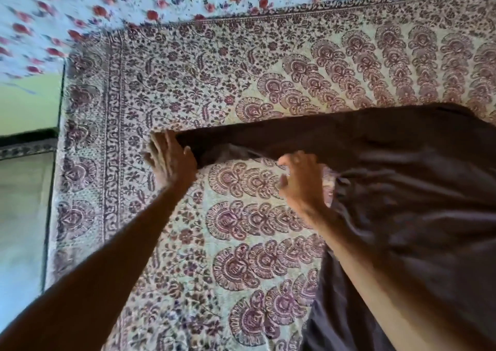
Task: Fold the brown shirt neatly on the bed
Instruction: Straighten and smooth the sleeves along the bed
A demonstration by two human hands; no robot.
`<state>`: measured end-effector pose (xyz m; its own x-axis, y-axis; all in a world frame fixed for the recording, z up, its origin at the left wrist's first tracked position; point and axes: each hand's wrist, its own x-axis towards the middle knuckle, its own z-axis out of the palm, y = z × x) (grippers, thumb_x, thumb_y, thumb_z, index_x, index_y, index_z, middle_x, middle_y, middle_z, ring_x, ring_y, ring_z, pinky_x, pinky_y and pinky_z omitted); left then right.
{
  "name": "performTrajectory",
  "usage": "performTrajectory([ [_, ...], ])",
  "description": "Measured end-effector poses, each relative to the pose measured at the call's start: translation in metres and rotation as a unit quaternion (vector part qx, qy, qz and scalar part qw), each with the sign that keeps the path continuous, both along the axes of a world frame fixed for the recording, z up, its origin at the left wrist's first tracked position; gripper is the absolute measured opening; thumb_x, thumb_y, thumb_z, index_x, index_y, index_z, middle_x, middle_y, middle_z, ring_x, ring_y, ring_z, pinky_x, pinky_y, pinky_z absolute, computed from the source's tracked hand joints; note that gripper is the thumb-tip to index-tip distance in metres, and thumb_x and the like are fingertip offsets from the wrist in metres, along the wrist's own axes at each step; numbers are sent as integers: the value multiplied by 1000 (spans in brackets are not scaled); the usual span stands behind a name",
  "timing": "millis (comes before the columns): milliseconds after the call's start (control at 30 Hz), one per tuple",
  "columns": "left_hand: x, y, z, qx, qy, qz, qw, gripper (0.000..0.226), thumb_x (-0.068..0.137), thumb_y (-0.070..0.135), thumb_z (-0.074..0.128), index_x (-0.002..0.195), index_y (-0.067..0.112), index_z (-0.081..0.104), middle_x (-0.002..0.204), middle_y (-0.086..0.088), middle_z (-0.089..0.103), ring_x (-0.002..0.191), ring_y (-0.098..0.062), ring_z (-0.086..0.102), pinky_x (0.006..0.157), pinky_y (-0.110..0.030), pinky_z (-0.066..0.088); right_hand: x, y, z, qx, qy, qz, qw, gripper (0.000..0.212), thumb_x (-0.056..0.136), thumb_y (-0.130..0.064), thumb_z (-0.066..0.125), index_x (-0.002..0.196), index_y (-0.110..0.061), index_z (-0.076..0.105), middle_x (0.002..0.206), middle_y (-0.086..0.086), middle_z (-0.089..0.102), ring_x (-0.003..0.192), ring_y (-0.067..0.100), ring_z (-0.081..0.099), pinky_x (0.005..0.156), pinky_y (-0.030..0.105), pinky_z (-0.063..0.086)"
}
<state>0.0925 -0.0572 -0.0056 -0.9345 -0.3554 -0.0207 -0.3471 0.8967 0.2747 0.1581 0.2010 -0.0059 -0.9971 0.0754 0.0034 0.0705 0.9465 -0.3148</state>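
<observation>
Where I have the brown shirt point(402, 189): on the bedspread point(188, 82), sleeve point(268, 138) stretched out.
My left hand point(170, 160): flat, fingers straight, on the shirt's sleeve end.
My right hand point(300, 181): fingers curled at the shirt's underarm; grip unclear.

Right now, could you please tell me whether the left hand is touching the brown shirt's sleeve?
Touching. The head view shows the left hand flat against the cuff end of the sleeve, with no bedspread showing between them.

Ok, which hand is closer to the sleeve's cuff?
Left. The left hand touches the cuff; the right hand is farther along the sleeve, toward the shirt body.
</observation>
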Motion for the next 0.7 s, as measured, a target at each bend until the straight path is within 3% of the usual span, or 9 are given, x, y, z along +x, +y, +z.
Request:
performTrajectory([
  [167,13,-16,-22,182,-54,286,939,71,93,52,44,148,12,23,152,-20,26,141,-36,23,111,-52,20,-15,-74,-10,29,61,77,995,54,71,-7,66,121,-22,53,119,2,53,109,23,48,85,40,43],
  [267,7,-25,-24,216,-102,189,953,55,100,41,33,150,19,22,150,-26,27,139,-43,24,112,-62,20,-40,-96,-14,33,44,86,995,65,72,-9,68,133,-20,45,132,4,48,120,26,45,91,43,43],
  [333,6,-29,-27,245,-95,94,960,53,102,29,35,151,15,19,152,-25,26,141,-41,25,116,-50,17,-54,-106,-15,49,1,113,992,70,73,-15,73,136,-20,43,130,3,52,120,26,45,93,44,41],
  [400,2,-31,-22,298,-92,90,946,59,98,33,45,151,19,23,154,-19,26,140,-39,27,115,-46,27,-62,-114,-18,74,-37,148,985,70,74,-23,74,137,-20,43,125,2,57,116,26,47,94,44,38],
  [467,-3,-29,-7,373,-49,166,911,63,85,50,58,139,25,38,142,-16,40,126,-38,44,100,-54,44,-65,-120,-23,81,-49,161,982,65,76,-22,72,135,-21,46,122,4,59,114,27,49,93,44,38],
  [567,-8,-28,7,505,-65,171,843,37,86,47,52,115,26,57,119,-10,61,107,-28,59,83,-53,54,-64,-127,-29,37,-89,143,985,63,82,-20,68,139,-22,42,124,5,54,113,28,50,90,46,44],
  [600,-7,-28,6,504,-63,158,847,30,91,41,49,114,24,59,117,-10,63,105,-26,61,82,-47,56,-66,-129,-30,31,-100,143,984,64,83,-22,67,141,-23,40,125,5,53,113,29,50,89,46,46],
  [633,-7,-29,4,533,-62,201,819,22,94,32,50,113,25,58,121,-12,62,106,-24,62,78,-34,58,-67,-130,-31,32,-100,144,984,63,84,-23,66,141,-24,40,124,5,52,113,29,50,87,46,46],
  [700,-12,-27,-13,639,-75,243,726,27,97,22,51,102,47,42,135,-14,52,113,-21,54,70,-4,47,-72,-131,-33,38,-88,146,985,58,87,-26,64,140,-26,41,122,5,54,111,29,51,85,46,46],
])
